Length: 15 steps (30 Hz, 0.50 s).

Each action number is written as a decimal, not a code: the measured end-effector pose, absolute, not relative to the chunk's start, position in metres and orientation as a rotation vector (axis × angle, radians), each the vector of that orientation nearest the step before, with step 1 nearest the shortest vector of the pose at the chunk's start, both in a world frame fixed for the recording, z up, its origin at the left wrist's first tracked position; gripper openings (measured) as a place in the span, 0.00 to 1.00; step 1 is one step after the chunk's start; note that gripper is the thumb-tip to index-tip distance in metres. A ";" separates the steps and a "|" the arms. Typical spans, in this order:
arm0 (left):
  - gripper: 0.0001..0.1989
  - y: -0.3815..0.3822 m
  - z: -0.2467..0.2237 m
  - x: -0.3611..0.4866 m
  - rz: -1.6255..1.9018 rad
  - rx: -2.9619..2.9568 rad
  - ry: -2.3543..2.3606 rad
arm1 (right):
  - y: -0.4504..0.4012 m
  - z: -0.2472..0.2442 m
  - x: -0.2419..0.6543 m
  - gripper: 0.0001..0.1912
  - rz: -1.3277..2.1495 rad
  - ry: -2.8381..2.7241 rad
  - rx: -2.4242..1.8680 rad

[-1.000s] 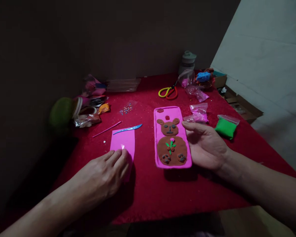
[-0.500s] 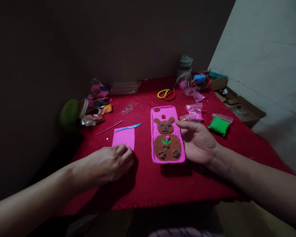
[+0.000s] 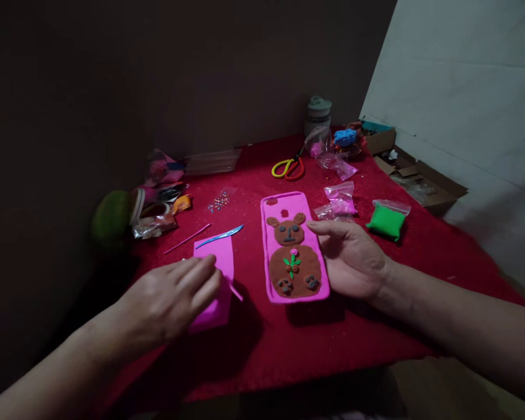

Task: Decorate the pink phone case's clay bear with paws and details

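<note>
A pink phone case bearing a brown clay bear with a pink flower and green leaves is held up by my right hand, thumb at its right edge, other fingers hidden beneath. My left hand is closed on a thin pink stick, whose end sticks out to the right of the fingers. Under that hand lies a pink sheet. A blue knife-shaped tool rests across the sheet's top, and a longer pink tool lies to its left.
Scissors lie behind the case. To the right are a green clay bag and pink clay bags. Small beads, an orange packet and a tape roll are at the left. A bottle and cardboard boxes stand farther back.
My left hand has lifted and moved left and nearer, and a pink stick now shows in its fingers. More of the pink sheet is uncovered. The view has shifted slightly.
</note>
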<state>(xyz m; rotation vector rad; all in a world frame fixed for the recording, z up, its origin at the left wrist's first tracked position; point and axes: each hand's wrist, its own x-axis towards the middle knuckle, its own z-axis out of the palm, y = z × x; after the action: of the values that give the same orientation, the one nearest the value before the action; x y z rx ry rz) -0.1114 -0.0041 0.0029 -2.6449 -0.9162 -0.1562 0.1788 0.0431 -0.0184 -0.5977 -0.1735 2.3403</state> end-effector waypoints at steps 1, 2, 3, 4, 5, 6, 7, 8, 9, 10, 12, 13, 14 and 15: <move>0.09 -0.003 0.006 -0.110 -0.286 -2.555 -0.995 | 0.044 -0.018 0.179 0.06 2.336 -0.172 -0.603; 0.05 -0.001 0.009 -0.106 -0.424 -2.405 -1.174 | 0.044 -0.018 0.179 0.07 2.332 -0.170 -0.610; 0.04 0.002 0.010 -0.100 -0.567 -2.223 -1.393 | 0.044 -0.017 0.179 0.07 2.324 -0.167 -0.617; 0.05 0.004 0.009 -0.093 -0.701 -2.088 -1.553 | 0.045 -0.016 0.179 0.08 2.315 -0.162 -0.624; 0.05 0.007 0.007 -0.085 -0.809 -2.058 -1.549 | 0.045 -0.015 0.179 0.08 2.301 -0.153 -0.633; 0.02 0.010 0.003 -0.078 -0.793 -2.140 -1.502 | 0.046 -0.014 0.178 0.09 2.285 -0.139 -0.642; 0.03 0.013 -0.002 -0.071 -0.776 -2.204 -1.455 | 0.047 -0.013 0.178 0.10 2.267 -0.122 -0.649; 0.05 0.016 -0.006 -0.067 -0.744 -2.267 -1.426 | 0.047 -0.012 0.178 0.11 2.246 -0.108 -0.653; 0.05 0.020 -0.010 -0.065 -0.712 -2.314 -1.412 | 0.048 -0.010 0.178 0.12 2.232 -0.100 -0.647; 0.06 0.025 -0.011 -0.065 -0.681 -2.348 -1.401 | 0.049 -0.009 0.179 0.14 2.225 -0.100 -0.633; 0.08 0.037 -0.009 -0.070 -0.622 -2.386 -1.414 | 0.050 -0.008 0.181 0.17 2.225 -0.130 -0.586; 0.07 0.044 -0.005 -0.073 -0.592 -2.398 -1.429 | 0.050 -0.007 0.182 0.18 2.227 -0.155 -0.563; 0.07 0.052 -0.001 -0.075 -0.549 -2.418 -1.443 | 0.050 -0.007 0.184 0.20 2.230 -0.182 -0.549; 0.06 0.061 0.002 -0.075 -0.499 -2.445 -1.451 | 0.050 -0.007 0.186 0.20 2.232 -0.208 -0.543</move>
<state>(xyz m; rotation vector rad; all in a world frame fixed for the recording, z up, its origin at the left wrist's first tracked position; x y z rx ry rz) -0.0745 0.0609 0.0023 -2.4451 -1.4506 -0.4991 0.1857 0.0496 -0.0067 -0.5429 -0.2079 2.2319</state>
